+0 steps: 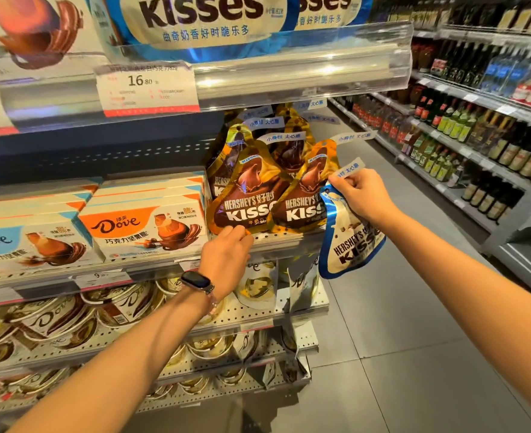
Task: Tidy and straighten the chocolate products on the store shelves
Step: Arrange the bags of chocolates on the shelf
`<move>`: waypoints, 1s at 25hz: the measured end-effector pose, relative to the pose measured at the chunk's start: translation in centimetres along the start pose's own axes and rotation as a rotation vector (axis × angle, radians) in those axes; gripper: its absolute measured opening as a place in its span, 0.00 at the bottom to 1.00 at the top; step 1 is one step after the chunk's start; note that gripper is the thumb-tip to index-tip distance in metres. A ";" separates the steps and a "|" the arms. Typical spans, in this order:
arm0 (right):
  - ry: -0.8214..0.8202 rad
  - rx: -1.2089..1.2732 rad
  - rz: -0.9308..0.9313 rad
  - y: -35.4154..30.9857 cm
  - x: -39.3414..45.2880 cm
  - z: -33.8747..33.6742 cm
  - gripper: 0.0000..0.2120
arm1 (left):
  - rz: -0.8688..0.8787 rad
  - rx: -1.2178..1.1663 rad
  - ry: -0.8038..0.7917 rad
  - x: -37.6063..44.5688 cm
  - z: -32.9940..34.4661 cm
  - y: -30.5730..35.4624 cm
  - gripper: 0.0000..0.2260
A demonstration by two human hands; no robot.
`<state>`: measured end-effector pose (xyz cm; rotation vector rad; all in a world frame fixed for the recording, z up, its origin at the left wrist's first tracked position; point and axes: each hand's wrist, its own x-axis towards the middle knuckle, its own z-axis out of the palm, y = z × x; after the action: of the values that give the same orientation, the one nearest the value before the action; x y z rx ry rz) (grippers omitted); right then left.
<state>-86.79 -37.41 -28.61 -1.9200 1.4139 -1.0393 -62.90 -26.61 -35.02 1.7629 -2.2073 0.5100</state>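
1. The right hand (356, 195) pinches the top of a blue and white pouch (348, 242), its grip clamped on the paper tag end; the pouch hangs in the air just beside the shelf edge (276, 240), off the row.
2. The left hand (226, 250) touches the bottom edge of the front gold pouch (242, 201) standing on the shelf; whether its fingers are clamped there or only pressing, I cannot tell.
3. These pouches look light, soft and crinkly, likely slippery foil; best held by the stiff top seam or steadied at the base.
4. The gold pouches behind are half hidden; the fingertips of the left hand are covered; the price label (147, 87) is blurred.
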 end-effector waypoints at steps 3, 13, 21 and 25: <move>-0.004 -0.013 -0.019 0.0 -0.3 -0.1 0.15 | 0.004 -0.014 -0.012 0.1 -0.1 -0.1 0.12; 0.345 0.253 0.079 -1.6 -2.6 0.1 0.16 | -0.171 -0.577 -0.112 1.5 -3.9 2.2 0.16; 0.232 0.600 0.175 -4.4 -5.3 -1.2 0.17 | -0.245 -1.029 -0.228 2.1 -5.8 4.8 0.08; -0.364 0.384 0.057 -3.3 -5.5 -5.8 0.23 | -0.198 -0.975 -0.138 1.3 -8.5 3.2 0.12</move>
<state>-90.67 -31.04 -24.17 -1.6710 0.9791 -0.8115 -66.41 -23.41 -27.15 1.4223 -1.8002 -0.6545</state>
